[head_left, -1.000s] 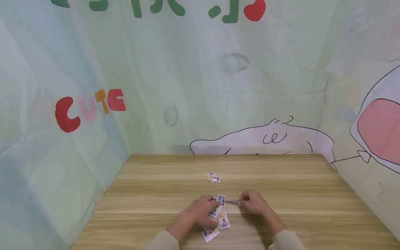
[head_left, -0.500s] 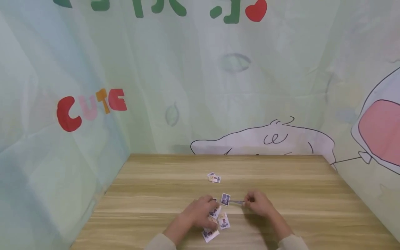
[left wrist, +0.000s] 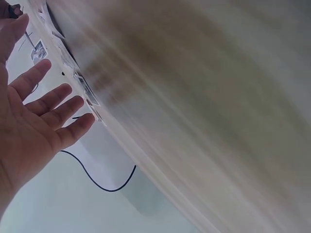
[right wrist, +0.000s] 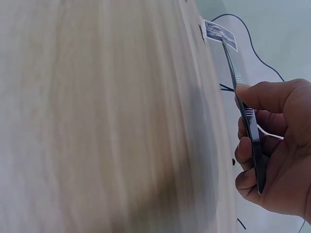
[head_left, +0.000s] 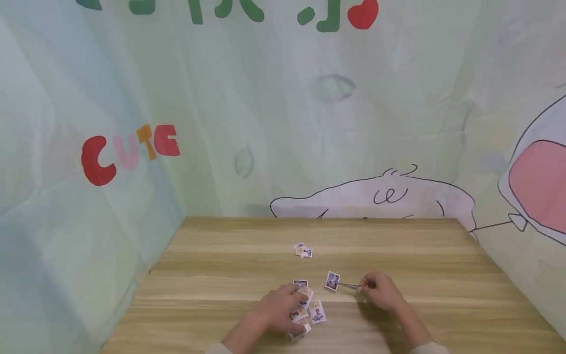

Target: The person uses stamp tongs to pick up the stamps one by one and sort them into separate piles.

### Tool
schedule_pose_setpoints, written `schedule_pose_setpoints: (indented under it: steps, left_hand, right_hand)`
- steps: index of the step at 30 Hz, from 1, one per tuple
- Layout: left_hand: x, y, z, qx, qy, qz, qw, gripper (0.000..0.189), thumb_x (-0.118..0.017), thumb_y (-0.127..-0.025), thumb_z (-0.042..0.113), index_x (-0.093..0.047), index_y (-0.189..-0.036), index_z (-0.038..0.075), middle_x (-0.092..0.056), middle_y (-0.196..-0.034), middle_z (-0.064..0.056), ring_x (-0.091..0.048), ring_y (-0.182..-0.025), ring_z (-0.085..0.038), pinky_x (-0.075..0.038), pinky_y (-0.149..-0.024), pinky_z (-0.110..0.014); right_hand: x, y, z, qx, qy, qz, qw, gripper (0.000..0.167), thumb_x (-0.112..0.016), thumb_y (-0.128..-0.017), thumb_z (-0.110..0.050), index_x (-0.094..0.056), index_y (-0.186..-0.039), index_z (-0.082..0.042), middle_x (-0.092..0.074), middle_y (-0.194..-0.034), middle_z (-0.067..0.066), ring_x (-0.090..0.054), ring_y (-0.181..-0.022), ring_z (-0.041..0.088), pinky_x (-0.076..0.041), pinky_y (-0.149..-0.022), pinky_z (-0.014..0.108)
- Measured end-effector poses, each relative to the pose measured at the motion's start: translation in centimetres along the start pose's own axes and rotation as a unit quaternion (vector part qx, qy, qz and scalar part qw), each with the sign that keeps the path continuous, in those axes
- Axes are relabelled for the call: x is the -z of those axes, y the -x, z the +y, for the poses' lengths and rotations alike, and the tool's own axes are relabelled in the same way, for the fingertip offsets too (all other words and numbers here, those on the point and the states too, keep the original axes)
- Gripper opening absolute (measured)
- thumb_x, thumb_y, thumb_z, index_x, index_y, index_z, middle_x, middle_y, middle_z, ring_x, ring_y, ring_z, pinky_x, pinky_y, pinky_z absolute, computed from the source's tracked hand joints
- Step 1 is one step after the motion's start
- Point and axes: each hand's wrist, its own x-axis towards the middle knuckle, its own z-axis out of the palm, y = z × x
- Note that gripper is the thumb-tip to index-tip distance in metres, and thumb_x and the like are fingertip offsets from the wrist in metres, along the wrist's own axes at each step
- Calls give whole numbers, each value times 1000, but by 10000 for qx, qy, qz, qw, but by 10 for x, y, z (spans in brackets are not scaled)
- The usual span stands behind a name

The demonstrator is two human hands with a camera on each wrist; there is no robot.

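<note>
My right hand (head_left: 383, 291) pinches a pair of metal tweezers (right wrist: 249, 119) between thumb and fingers. At the tweezers' tips hangs a small white-bordered picture card (head_left: 332, 281) with a dark print, lifted off the table in the right wrist view. My left hand (head_left: 278, 307) hovers over a loose cluster of similar cards, its fingers spread and relaxed in the left wrist view. From under those fingers show a dark-printed card (head_left: 300, 283) and several lighter ones. Just right of the cluster lies a card with a red and yellow figure (head_left: 317, 311).
Farther back on the wooden table (head_left: 212, 275) lies a small overlapping pile of cards (head_left: 304, 251). A printed cloth backdrop (head_left: 265, 98) stands behind the table and along both its sides.
The right hand has moved right with the tweezers, drawing the dark card away from the cluster. The left hand has shifted slightly left and uncovered more of the cards.
</note>
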Motion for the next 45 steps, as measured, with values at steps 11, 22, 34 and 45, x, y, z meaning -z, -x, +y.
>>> schedule_pose_setpoints:
  steps: [11, 22, 34, 45]
  left_hand:
    - [-5, 8, -5, -311, -18, 260, 9992, 63, -75, -67, 46, -61, -121, 16, -52, -121, -7, -51, -105, -18, -47, -84, -34]
    - [-3, 17, -9, -183, 170, 196, 9995, 68, -75, -67, 43, -57, -127, 16, -50, -126, -9, -49, -110, -22, -45, -88, -39]
    - [-7, 20, -12, 42, 365, 172, 9992, 68, -71, -69, 42, -54, -131, 19, -45, -134, -12, -46, -116, -28, -41, -92, -47]
    - [-12, 20, -13, 73, 391, 110, 9991, 69, -71, -69, 43, -54, -131, 19, -42, -137, -13, -45, -118, -31, -42, -90, -50]
  right_hand:
    - [16, 6, 10, -260, 189, 261, 9991, 4, -67, -78, -6, -64, -79, -9, -59, -76, -1, -52, -73, 16, -45, -69, 37]
    - [28, 9, 18, -310, 12, 279, 9991, 3, -66, -79, -6, -64, -81, -5, -58, -74, 1, -51, -70, 17, -44, -64, 34]
    - [39, 8, 34, -648, -42, 425, 9970, 6, -63, -81, -6, -64, -85, -1, -58, -72, 3, -50, -66, 18, -43, -58, 32]
    - [49, 14, 41, -711, 68, 632, 9954, 9, -61, -81, -5, -64, -87, 1, -61, -78, 6, -51, -69, 19, -44, -62, 33]
